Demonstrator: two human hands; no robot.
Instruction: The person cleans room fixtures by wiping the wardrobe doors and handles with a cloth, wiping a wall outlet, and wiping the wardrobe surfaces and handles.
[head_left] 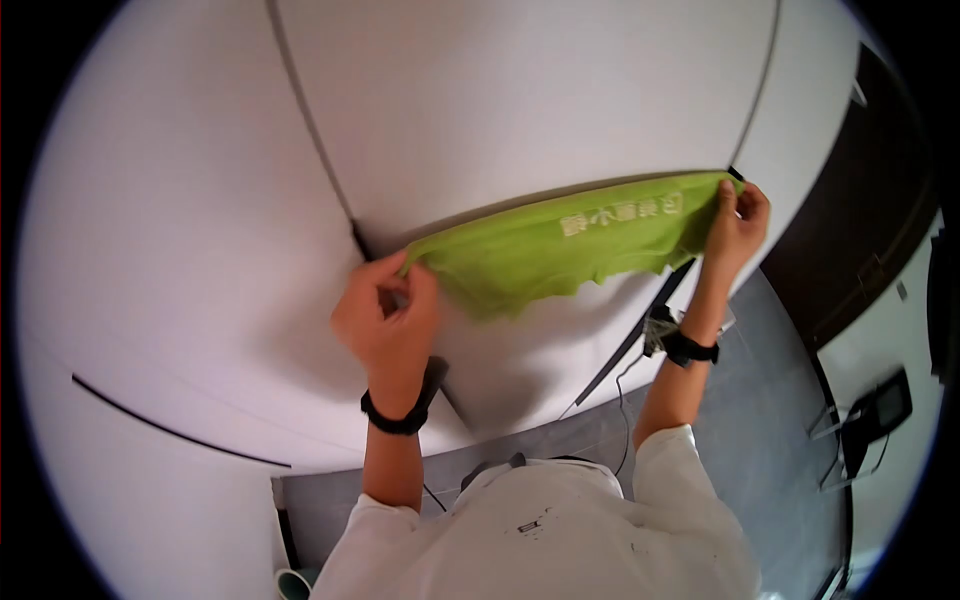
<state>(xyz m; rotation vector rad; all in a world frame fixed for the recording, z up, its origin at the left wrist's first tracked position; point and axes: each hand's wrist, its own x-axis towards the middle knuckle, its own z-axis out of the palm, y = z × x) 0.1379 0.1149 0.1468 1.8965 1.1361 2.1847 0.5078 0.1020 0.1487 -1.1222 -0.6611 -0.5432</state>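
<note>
A green cloth [550, 255] with pale printed lettering is stretched by its upper edge in front of a white panelled surface. My left hand [388, 308] pinches its left corner between thumb and fingers. The right corner is pinched in my right hand [738, 225], which is farther up in the view. Between the hands the upper edge runs nearly taut, while the wavy lower edge hangs loose. Each wrist wears a black band.
The white panels [510, 90] have dark seams and dark strips. Grey floor [760, 400] lies below. At the right are a dark door [850, 200] and a black chair [875, 420]. A cable [624, 400] hangs near my right forearm. A round bin [294, 583] stands at lower left.
</note>
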